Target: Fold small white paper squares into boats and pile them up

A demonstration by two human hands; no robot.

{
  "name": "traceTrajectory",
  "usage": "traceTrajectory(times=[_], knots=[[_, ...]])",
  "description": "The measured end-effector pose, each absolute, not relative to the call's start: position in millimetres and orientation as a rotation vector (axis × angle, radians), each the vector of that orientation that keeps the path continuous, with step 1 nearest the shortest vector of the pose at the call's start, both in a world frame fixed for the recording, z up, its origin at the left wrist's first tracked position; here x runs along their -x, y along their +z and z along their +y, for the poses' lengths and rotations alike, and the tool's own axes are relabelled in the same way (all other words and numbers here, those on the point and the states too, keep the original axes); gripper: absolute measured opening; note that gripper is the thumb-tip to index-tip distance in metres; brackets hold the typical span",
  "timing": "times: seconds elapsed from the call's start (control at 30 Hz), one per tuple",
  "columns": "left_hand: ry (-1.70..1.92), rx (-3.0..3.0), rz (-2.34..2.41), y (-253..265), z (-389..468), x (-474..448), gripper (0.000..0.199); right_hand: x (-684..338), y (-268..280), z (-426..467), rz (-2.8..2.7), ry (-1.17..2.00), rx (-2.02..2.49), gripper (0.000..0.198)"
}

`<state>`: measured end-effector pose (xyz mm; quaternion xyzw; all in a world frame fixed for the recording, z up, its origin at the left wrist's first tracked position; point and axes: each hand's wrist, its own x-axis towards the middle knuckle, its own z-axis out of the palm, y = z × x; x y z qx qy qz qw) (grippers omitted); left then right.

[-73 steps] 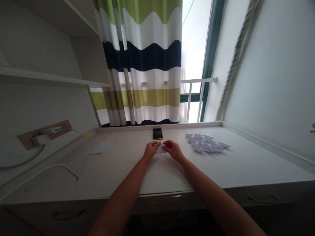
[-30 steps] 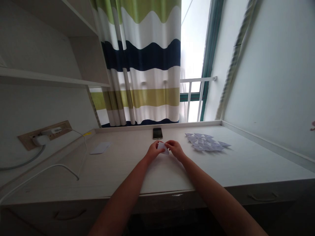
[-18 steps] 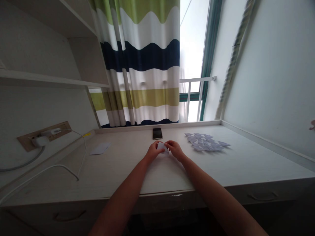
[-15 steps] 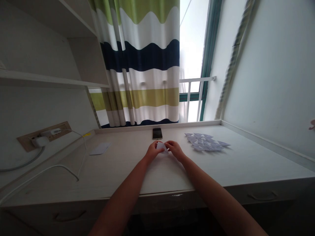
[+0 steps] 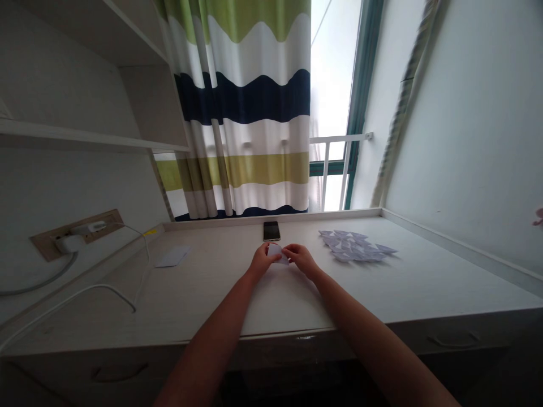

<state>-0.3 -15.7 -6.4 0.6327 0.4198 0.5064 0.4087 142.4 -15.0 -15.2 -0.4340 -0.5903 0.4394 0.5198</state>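
Between my two hands, a small piece of white paper is held up just over the middle of the desk. My left hand grips its left side, the thumb lying across the front. At its right edge, my right hand pinches the paper with the fingertips. Any folds in it are too small to make out. To the right lie several folded white paper pieces, pointed and set close together in rows. Over on the left, flat white paper sheets rest on the desk.
A dark phone lies behind my hands on the white desk. White cables run from a wall socket across the desk's left side. Shelves overhang at upper left; a striped curtain hangs behind.
The paper has tilted slightly and shifted a little to the left in my fingers. Both hands keep nearly the same place.
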Motion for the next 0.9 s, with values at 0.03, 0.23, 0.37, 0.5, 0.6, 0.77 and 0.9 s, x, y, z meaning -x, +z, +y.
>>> traceTrajectory(times=[0.03, 0.23, 0.37, 0.5, 0.6, 0.77, 0.9], knots=[[1.29, -1.585, 1.067, -6.6, -15.2, 0.8, 0.03, -142.4, -15.6, -14.8, -1.418, 1.052, 1.046, 0.016], [1.29, -1.579, 1.065, -5.7, -15.9, 0.2, 0.03, -143.3, -18.1, -12.4, -1.427, 0.996, 1.052, 0.015], [1.319, -1.543, 1.071, -6.1, -15.1, 0.5, 0.03, -143.5, -16.0, -14.5, -1.425, 1.029, 1.046, 0.017], [1.343, -1.439, 1.056, -8.2, -12.6, 2.2, 0.031, -143.1, -14.9, -15.6, -1.45, 1.03, 1.082, 0.018], [1.34, -1.398, 1.042, -8.7, -12.3, 2.2, 0.032, -143.0, -14.8, -15.4, -1.485, 0.967, 1.107, 0.015], [1.336, -1.392, 1.031, -7.7, -13.3, 0.6, 0.031, -143.0, -15.6, -15.2, -1.535, 0.849, 1.127, 0.013], [1.325, -1.397, 1.035, -8.1, -13.5, 0.3, 0.032, -143.3, -19.2, -12.4, -1.547, 0.842, 1.142, 0.014]])
